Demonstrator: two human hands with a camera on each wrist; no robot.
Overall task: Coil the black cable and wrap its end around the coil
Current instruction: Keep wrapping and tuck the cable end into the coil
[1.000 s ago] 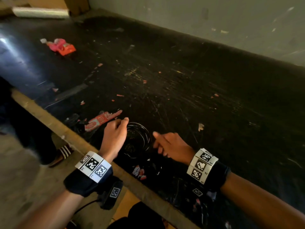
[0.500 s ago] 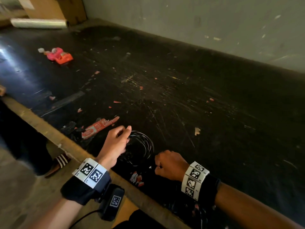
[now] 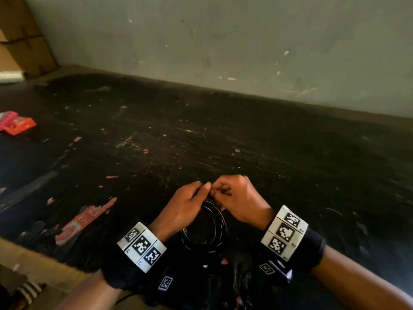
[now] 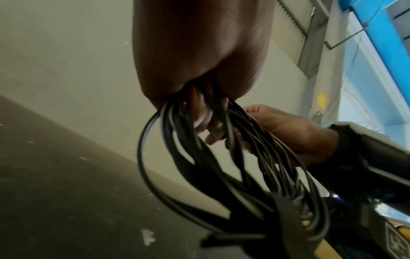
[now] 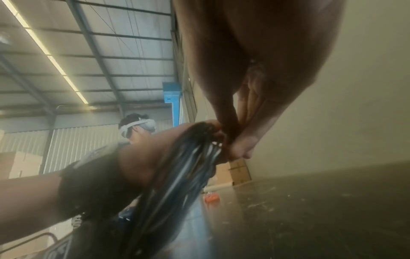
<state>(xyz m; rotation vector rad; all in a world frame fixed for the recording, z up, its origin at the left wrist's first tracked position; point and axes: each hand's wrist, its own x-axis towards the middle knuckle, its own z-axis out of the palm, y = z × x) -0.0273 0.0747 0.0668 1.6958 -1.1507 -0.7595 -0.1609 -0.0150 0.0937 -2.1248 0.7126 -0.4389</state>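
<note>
The black cable (image 3: pixel 204 229) is wound into a coil of several loops that hangs between my wrists above the dark table (image 3: pixel 290 175). My left hand (image 3: pixel 186 203) grips the top of the coil; its wrist view shows the cable loops (image 4: pixel 199 166) running out from under its curled fingers (image 4: pixel 199 113). My right hand (image 3: pixel 237 198) meets it at the same spot, fingers pinched on the cable there; in its wrist view the cable bundle (image 5: pixel 177 175) ends at its pinched fingertips (image 5: pixel 239 145). The cable's free end is hidden.
A red wrapper (image 3: pixel 82 220) lies on the table left of my hands. A pink and orange object (image 3: pixel 15 123) sits at the far left. A grey wall (image 3: pixel 223 52) borders the table's far side, cardboard boxes (image 3: pixel 20 36) stand at the back left. Another person (image 5: pixel 137 128) stands beyond.
Both hands have risen and come together over the coil. The right hand, which was apart from the cable near the table edge, now pinches the coil's top beside the left hand.
</note>
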